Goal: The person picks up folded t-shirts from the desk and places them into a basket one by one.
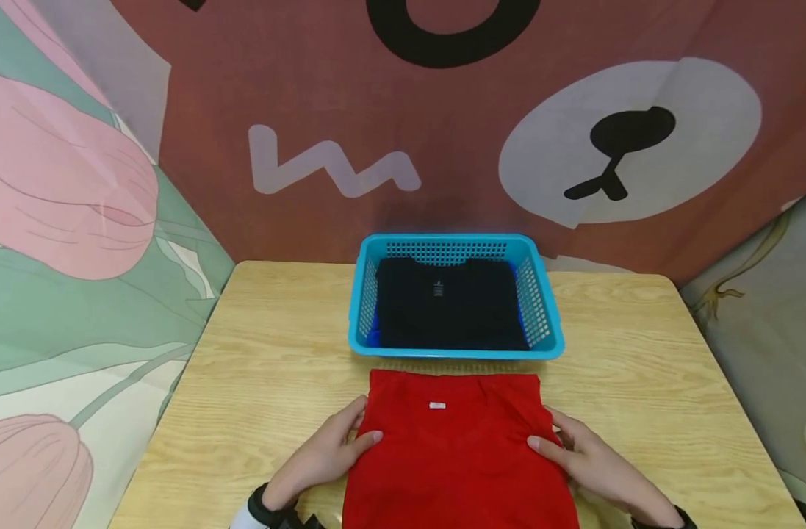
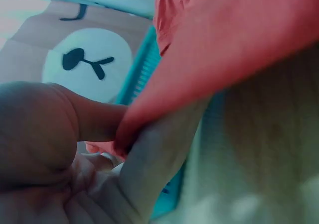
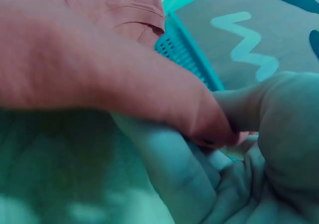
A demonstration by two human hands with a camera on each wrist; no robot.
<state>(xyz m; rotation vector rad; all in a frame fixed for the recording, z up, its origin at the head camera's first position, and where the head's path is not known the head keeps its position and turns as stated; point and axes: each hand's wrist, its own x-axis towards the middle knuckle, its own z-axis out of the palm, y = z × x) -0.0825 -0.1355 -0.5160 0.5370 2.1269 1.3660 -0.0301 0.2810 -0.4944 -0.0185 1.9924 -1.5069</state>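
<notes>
A red T-shirt [image 1: 458, 455], folded to a rough rectangle with a small white label at its neck, spans the front of the table between both hands. My left hand [image 1: 330, 450] grips its left edge, thumb on top and fingers underneath. On the opposite edge my right hand [image 1: 591, 459] holds the cloth the same way. Both wrist views show the shirt [image 2: 224, 45] pinched at its side, its edge raised off the wood. Just beyond the shirt's collar stands a blue plastic basket [image 1: 455, 354], and in it lies a folded black T-shirt [image 1: 452, 312] with a small neck print.
Bright blue cloth [image 1: 374, 334] peeks out at the sides under the black shirt. The light wooden table [image 1: 283, 330] reaches back to a wall hanging [image 1: 323, 81] with a bear face. Patterned fabric hangs along the left and right sides.
</notes>
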